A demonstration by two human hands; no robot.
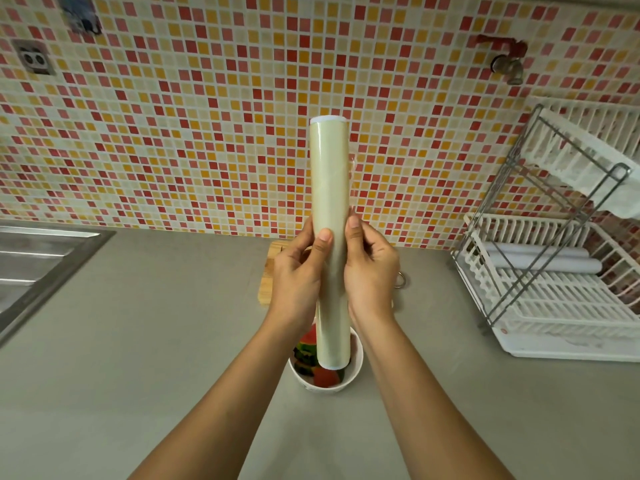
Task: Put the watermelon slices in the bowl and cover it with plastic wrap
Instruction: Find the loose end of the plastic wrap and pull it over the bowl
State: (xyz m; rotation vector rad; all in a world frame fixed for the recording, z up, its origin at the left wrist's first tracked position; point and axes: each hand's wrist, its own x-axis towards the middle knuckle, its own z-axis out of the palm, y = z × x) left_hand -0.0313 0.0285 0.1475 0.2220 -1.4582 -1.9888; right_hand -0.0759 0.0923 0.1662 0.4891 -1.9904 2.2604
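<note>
Fingers (325, 237) of the left hand (298, 275) and right hand (372, 271) curl round the plastic wrap roll (329, 168), thumbs pressed on its front. The roll is upright above the white bowl (346, 384) of watermelon slices (325, 375) on the grey tabletop (173, 341).

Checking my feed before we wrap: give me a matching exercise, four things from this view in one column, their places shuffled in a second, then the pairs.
1 roll
2 bowl
3 rack
4 sink

A set in the counter, far left
B upright, held by left hand and right hand
C on the counter, far right
D below the roll, holding watermelon slices

Pairs: 1-B, 2-D, 3-C, 4-A
</note>
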